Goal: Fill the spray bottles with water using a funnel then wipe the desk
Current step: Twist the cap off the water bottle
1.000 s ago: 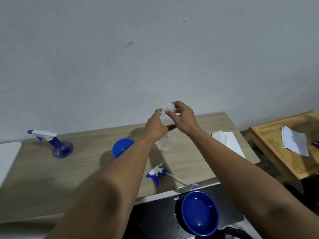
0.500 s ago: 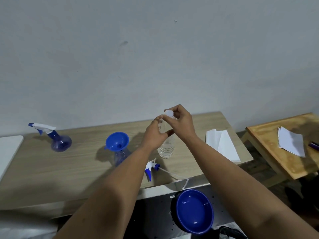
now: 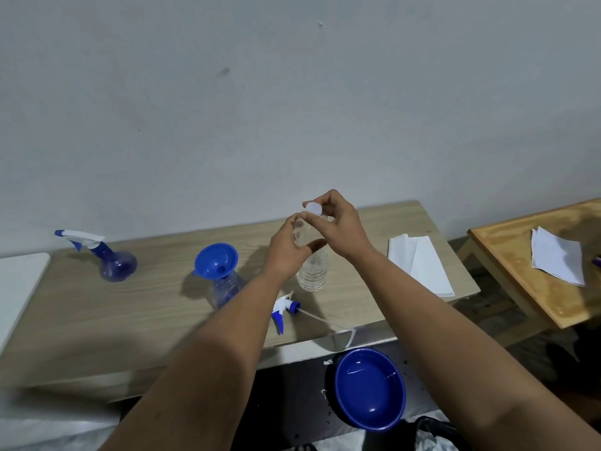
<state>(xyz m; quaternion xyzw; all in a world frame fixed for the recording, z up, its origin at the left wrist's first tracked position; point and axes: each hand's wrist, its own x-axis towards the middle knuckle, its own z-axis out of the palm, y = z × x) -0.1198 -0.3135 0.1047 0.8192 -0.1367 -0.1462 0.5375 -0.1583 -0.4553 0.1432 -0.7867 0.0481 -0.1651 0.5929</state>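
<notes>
A clear plastic water bottle (image 3: 313, 271) stands upright on the wooden desk (image 3: 97, 307). My left hand (image 3: 287, 252) grips its upper body. My right hand (image 3: 338, 226) pinches its white cap (image 3: 313, 208) at the top. To the left a blue funnel (image 3: 216, 262) sits in the neck of an open spray bottle (image 3: 226, 289). That bottle's white and blue spray head (image 3: 283, 309) lies on the desk with its tube reaching to the front edge. A second blue spray bottle (image 3: 110, 260), with its head on, stands far left.
A folded white cloth (image 3: 421, 265) lies at the desk's right end. A blue bowl (image 3: 370, 387) sits below the front edge on a dark surface. A low wooden table (image 3: 520, 271) with white paper (image 3: 556, 260) stands to the right. A white board (image 3: 16, 281) borders the left.
The view has tilted down and the hands with the bottle sit lower. The funnel and open spray bottle have come out from behind my left arm. My right fingers stay on the cap.
</notes>
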